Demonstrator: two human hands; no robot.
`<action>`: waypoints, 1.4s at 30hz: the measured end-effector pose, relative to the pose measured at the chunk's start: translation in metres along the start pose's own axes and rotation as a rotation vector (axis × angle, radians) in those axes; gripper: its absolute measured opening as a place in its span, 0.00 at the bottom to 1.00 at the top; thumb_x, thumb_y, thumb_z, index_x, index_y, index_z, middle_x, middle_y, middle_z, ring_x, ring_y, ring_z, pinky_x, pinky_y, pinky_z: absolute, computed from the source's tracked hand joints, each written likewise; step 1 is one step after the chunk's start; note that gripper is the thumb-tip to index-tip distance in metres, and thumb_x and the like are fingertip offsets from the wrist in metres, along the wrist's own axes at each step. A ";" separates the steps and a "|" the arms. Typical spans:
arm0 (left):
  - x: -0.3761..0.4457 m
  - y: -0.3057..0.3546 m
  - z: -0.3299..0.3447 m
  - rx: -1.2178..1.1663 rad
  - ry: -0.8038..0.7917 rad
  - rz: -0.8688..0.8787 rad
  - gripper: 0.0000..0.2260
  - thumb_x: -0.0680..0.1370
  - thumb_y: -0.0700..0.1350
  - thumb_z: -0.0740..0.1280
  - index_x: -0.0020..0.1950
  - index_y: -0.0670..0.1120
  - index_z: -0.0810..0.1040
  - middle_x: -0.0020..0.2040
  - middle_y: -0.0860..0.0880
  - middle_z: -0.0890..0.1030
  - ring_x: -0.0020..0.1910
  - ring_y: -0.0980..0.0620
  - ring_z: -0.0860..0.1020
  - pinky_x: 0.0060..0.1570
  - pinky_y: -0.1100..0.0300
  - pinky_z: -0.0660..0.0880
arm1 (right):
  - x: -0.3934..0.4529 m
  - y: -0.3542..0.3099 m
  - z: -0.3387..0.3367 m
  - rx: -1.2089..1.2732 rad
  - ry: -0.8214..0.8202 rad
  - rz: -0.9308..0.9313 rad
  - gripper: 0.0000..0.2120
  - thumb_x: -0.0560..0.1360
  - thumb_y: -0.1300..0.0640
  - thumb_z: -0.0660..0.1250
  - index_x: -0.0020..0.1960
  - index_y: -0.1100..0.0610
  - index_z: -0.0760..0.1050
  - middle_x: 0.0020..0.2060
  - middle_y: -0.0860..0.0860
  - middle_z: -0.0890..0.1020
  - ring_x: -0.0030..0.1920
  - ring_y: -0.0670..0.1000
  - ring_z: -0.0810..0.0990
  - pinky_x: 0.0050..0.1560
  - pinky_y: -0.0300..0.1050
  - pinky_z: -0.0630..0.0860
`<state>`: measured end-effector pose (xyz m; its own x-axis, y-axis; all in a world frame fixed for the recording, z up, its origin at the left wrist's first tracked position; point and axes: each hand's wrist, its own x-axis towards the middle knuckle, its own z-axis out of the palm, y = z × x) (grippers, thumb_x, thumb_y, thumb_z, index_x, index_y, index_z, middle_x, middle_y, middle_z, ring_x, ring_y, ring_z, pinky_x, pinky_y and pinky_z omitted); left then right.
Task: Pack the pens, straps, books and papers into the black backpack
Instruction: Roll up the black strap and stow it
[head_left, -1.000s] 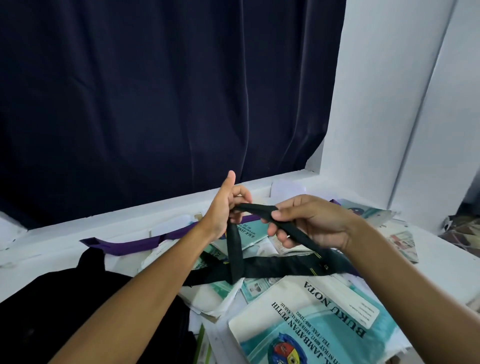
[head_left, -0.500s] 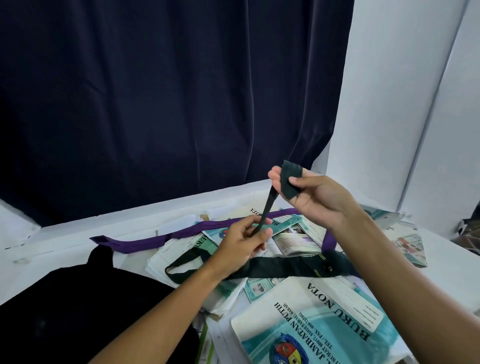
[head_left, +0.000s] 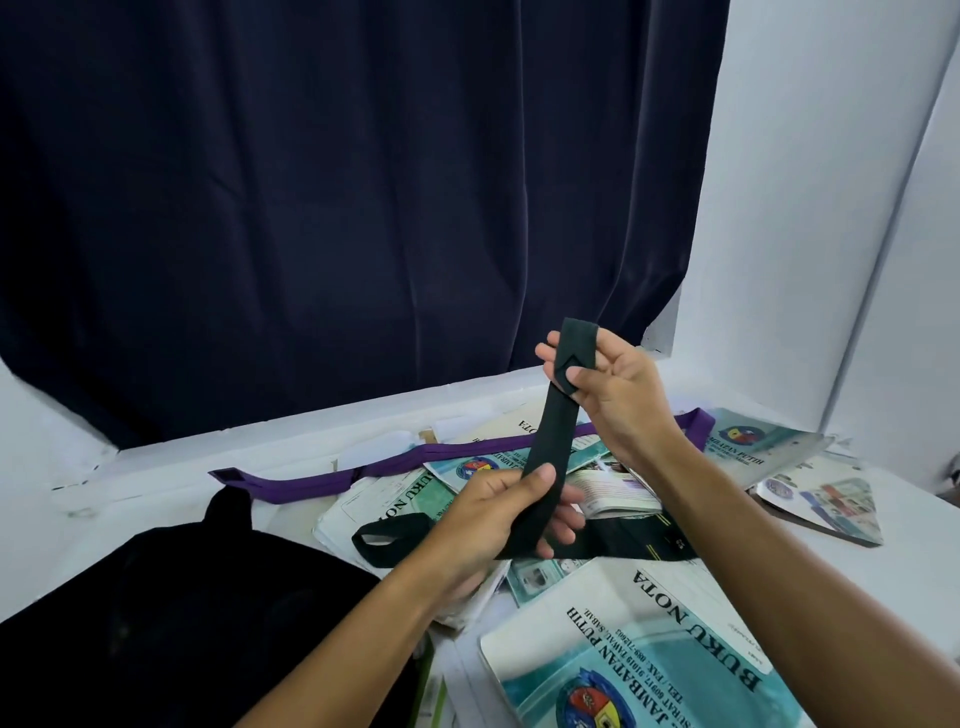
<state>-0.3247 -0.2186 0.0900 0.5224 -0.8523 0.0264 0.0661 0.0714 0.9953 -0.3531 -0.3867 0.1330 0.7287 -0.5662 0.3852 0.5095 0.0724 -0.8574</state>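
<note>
A black strap (head_left: 551, 431) runs taut and slanted between my hands above the table. My right hand (head_left: 613, 384) pinches its folded upper end, raised in front of the curtain. My left hand (head_left: 498, 512) grips the strap lower down, thumb on top. The rest of the strap trails over the papers, with a loop (head_left: 384, 535) lying left of my left hand. A purple strap (head_left: 322, 480) lies flat behind. The black backpack (head_left: 171, 618) sits at the lower left. Teal "BUKU NOTA" books (head_left: 649, 670) and papers (head_left: 810, 488) cover the white table (head_left: 156, 493).
A dark blue curtain (head_left: 337, 208) hangs behind the table. White walls (head_left: 810, 208) close the right side. An open booklet (head_left: 613, 491) lies under my hands. Something green (head_left: 434, 691) shows beside the backpack at the bottom edge.
My right hand has lifted the strap's end higher and turned it flat. My left hand slid down the strap and closed around it. The strap now stretches straight between them.
</note>
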 end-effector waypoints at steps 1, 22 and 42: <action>-0.003 0.005 0.000 0.009 0.008 -0.007 0.17 0.74 0.53 0.65 0.44 0.41 0.84 0.37 0.44 0.83 0.34 0.51 0.80 0.37 0.60 0.77 | 0.000 0.003 -0.002 -0.014 -0.011 -0.013 0.21 0.76 0.79 0.55 0.61 0.62 0.74 0.53 0.55 0.83 0.57 0.54 0.82 0.57 0.45 0.79; 0.004 0.093 -0.051 -0.169 0.270 -0.042 0.17 0.80 0.51 0.60 0.58 0.39 0.77 0.27 0.49 0.72 0.22 0.54 0.64 0.23 0.63 0.62 | -0.018 0.010 -0.042 -0.348 -0.715 0.507 0.19 0.70 0.70 0.51 0.50 0.69 0.79 0.44 0.68 0.82 0.44 0.64 0.83 0.52 0.55 0.80; 0.042 0.007 -0.086 -0.219 0.009 -0.012 0.17 0.59 0.50 0.83 0.41 0.42 0.86 0.33 0.45 0.80 0.32 0.51 0.79 0.33 0.61 0.77 | -0.017 -0.025 -0.029 0.480 -0.456 0.399 0.07 0.66 0.56 0.73 0.39 0.60 0.82 0.30 0.50 0.80 0.27 0.45 0.77 0.29 0.37 0.75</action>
<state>-0.2296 -0.2092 0.0902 0.5277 -0.8493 0.0125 0.2548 0.1724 0.9515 -0.3910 -0.4024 0.1379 0.9621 -0.0356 0.2703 0.2357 0.6071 -0.7589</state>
